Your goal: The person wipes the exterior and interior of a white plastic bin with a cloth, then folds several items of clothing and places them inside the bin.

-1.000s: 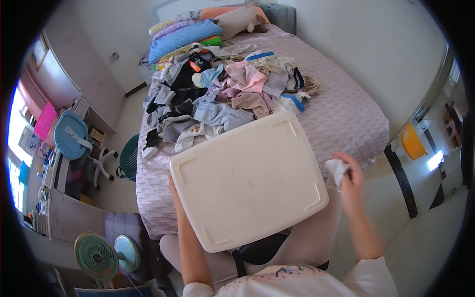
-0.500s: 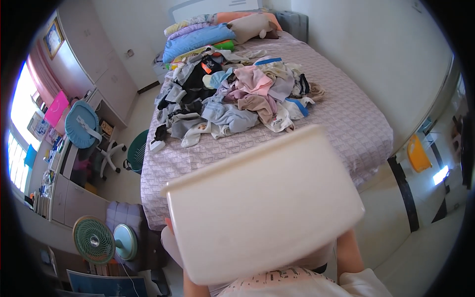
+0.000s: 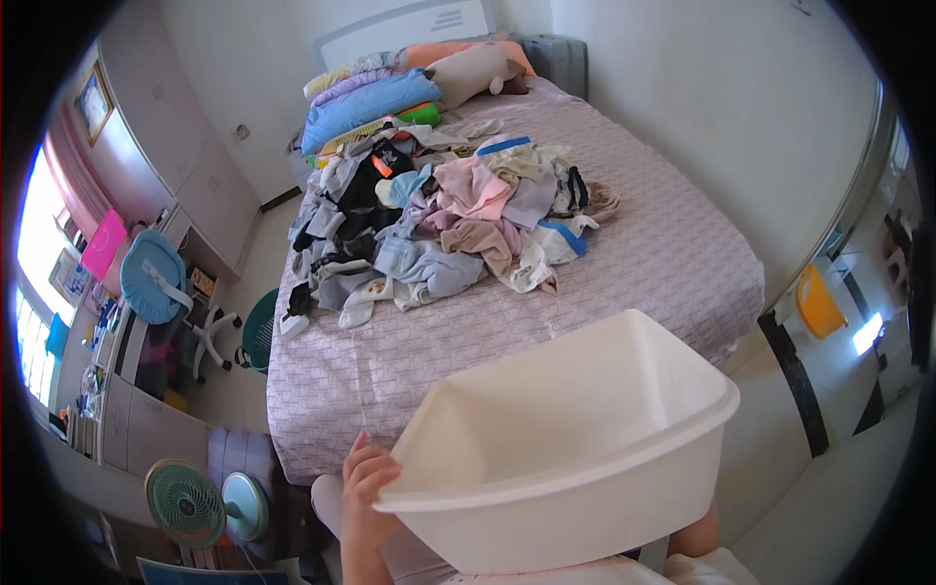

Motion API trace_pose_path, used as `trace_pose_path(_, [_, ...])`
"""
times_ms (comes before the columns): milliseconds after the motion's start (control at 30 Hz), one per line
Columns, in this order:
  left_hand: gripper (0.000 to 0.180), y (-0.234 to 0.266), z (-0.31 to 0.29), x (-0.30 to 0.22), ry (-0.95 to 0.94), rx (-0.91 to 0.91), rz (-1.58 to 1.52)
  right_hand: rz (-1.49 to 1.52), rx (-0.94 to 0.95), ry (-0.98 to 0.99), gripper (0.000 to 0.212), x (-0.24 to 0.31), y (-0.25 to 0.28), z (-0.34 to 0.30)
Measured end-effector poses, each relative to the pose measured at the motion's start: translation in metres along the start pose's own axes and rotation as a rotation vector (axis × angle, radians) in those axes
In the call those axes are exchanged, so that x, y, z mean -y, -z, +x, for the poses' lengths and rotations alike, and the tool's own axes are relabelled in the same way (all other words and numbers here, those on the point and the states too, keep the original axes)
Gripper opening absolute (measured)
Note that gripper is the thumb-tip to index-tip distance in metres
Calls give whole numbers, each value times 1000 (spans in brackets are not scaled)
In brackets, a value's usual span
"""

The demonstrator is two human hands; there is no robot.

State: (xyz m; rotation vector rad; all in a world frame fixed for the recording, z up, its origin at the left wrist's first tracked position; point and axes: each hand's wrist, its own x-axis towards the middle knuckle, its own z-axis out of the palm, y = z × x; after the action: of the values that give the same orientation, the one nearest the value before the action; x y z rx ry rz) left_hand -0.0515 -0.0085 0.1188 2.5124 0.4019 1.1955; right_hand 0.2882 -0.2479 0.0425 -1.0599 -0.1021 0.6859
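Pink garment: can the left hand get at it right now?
Probably not: the left hand holds the white tub by its corner, and the pink garment lies farther up the bed.

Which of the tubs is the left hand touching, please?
The white tub, with the left hand at its left corner. The green tub, left of the bed, and the yellow tub, at far right, are both apart from that hand.

A cream-white plastic tub point(image 3: 585, 507) — mouth up, tilted (smooth interior showing) — beside the bed point(image 3: 673, 253).
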Motion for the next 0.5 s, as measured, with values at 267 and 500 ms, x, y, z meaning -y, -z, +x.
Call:
trace_pose_path(267, [24,15,27,-58,82,-114,2,-945,-48,301,34,29,2,34])
trace_pose_path(500, [24,-4,-48,-54,33,-175,201,118,-163,110,18,64,-3,166])
